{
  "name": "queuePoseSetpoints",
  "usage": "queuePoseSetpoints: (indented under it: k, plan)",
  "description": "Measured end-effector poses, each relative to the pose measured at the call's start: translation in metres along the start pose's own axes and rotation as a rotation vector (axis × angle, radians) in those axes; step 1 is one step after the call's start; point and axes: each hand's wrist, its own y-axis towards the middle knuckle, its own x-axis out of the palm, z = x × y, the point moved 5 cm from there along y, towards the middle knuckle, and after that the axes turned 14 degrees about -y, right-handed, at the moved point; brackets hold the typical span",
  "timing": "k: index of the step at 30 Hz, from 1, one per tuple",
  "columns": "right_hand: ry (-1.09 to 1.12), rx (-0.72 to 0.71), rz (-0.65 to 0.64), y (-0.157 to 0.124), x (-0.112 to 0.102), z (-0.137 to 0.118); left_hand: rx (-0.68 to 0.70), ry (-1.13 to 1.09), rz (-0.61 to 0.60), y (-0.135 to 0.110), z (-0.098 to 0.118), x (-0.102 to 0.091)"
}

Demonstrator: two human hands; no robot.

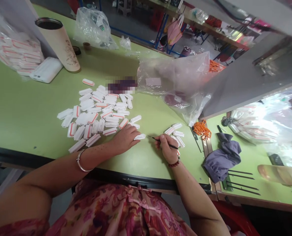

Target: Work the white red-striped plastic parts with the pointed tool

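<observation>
Between the fingertips of my left hand [125, 139] is a small white plastic piece [140, 136], its free end pointing right. My right hand [168, 148] is closed around a thin dark pen-like tool [170, 144], whose fine tip points left toward that piece, a short gap away. Left of my left hand lies a loose pile of similar white pieces [87, 118], several with an orange-red line along them. A smaller group of white pieces [177, 133] lies just beyond and beside my right hand, which partly covers it.
Clear plastic bags [156, 75] spread across the table's back. A tall cream tumbler [62, 49] and a white power bank [46, 70] stand at the left. Orange plastic parts [202, 130], a grey cloth sleeve [223, 157] and dark thin rods [244, 188] lie to the right.
</observation>
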Motion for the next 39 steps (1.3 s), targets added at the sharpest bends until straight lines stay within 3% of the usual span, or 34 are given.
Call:
queuePoseSetpoints:
  k: [5, 8, 25, 33, 39]
  plan:
    - [-0.204, -0.421, -0.003, -0.009, 0.0, -0.028, -0.039, -0.029, -0.003, 0.001, -0.003, 0.001]
    - [-0.251, -0.547, -0.012, -0.012, 0.004, -0.035, -0.049, -0.024, -0.016, 0.001, -0.003, 0.002]
    - [-0.531, -0.718, 0.035, -0.022, 0.018, -0.047, -0.019, -0.048, -0.02, 0.0, -0.001, 0.003]
    - [-0.476, -0.791, 0.045, -0.024, 0.018, -0.043, -0.036, -0.067, -0.006, 0.0, 0.002, 0.0]
    - [-0.489, -0.749, 0.005, -0.023, 0.021, -0.044, -0.026, -0.06, 0.002, 0.001, 0.001, 0.001]
